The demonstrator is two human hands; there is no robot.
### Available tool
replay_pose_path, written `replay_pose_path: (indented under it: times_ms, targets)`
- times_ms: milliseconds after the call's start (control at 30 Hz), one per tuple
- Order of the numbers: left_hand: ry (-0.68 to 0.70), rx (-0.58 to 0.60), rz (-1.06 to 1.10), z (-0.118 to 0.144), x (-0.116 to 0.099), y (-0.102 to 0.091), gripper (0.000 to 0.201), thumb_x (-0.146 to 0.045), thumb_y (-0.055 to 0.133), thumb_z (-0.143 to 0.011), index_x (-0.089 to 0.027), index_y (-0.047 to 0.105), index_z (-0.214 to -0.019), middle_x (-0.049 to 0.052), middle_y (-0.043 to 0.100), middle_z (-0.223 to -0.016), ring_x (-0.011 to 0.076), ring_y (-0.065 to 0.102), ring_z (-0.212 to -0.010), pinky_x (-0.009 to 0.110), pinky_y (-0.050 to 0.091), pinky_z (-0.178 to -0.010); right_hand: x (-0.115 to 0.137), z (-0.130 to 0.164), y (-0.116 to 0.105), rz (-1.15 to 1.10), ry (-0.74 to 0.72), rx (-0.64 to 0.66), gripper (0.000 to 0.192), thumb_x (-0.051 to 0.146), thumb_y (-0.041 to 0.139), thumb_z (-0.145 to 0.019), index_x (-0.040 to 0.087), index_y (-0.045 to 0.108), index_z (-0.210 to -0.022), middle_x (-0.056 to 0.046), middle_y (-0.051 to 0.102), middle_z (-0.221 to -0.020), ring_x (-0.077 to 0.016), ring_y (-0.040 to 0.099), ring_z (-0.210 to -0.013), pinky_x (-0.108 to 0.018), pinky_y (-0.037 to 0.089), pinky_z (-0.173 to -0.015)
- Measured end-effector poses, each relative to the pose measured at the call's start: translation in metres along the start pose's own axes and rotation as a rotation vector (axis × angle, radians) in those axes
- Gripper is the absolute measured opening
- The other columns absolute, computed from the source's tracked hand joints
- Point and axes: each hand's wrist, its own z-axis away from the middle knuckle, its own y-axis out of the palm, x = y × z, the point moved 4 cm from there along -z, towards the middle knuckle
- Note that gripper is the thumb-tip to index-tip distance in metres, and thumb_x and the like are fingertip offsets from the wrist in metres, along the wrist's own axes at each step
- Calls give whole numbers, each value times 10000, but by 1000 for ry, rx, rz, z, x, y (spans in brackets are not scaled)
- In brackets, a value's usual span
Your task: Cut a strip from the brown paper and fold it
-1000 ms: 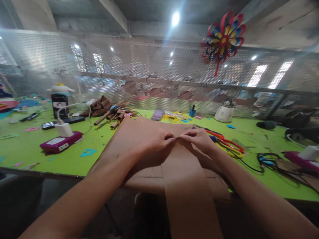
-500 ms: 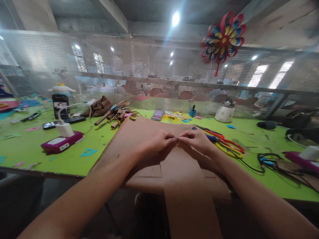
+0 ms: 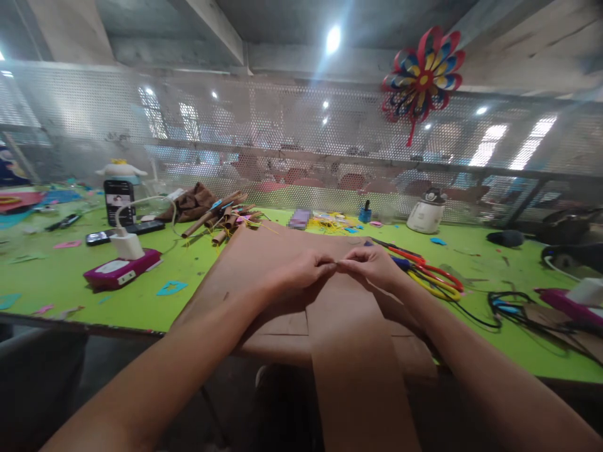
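A long strip of brown kraft paper (image 3: 353, 326) runs from under my fingers down over the table's front edge. My left hand (image 3: 308, 269) pinches its far end, fingertips pressed together. My right hand (image 3: 372, 265) pinches the same end, its thumb and forefinger almost touching those of the left. The fingers hide the very edge of the strip. Beneath both hands a larger sheet of brown paper (image 3: 252, 260) lies on the green table (image 3: 198, 260).
Right of the sheet lie red-handled scissors (image 3: 440, 276) and yellow-handled pliers (image 3: 431, 287). To the left are a purple power strip (image 3: 122, 270) with a charger and a propped phone (image 3: 119, 201). Rolled brown paper tubes (image 3: 211, 216) lie behind; a white jug (image 3: 426, 211) stands back right.
Both hands keep their pinch at the strip's end, with only a tiny shift of the fingers. The whole view has moved slightly.
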Motion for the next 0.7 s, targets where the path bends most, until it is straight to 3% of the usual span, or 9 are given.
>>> replay_pose_path:
  times_ms: [233, 400, 700]
  targets:
    - [24, 8, -46, -1, 6, 0, 323, -406, 457, -867, -146, 593, -732, 13, 509, -630, 122, 399, -617, 237, 319, -569, -4, -3, 0, -173, 59, -4, 309, 449, 744, -623, 153, 656, -643, 2, 557, -534, -78, 388, -465, -234, 279, -454]
    - [-42, 5, -58, 0, 11, 0, 368, -444, 432, -872, -160, 499, -649, -19, 413, -577, 102, 347, -558, 236, 257, -515, -3, -4, 0, -166, 38, -45, 315, 454, 749, -611, 154, 657, -630, -7, 560, -531, -88, 403, -481, -238, 299, -459]
    - [22, -16, -63, -1, 8, -2, 354, -431, 418, -887, -143, 561, -739, 2, 504, -660, 108, 376, -609, 231, 286, -557, -13, -8, 4, -310, 53, -82, 366, 482, 749, -600, 134, 652, -659, -5, 589, -585, -98, 462, -520, -248, 350, -524]
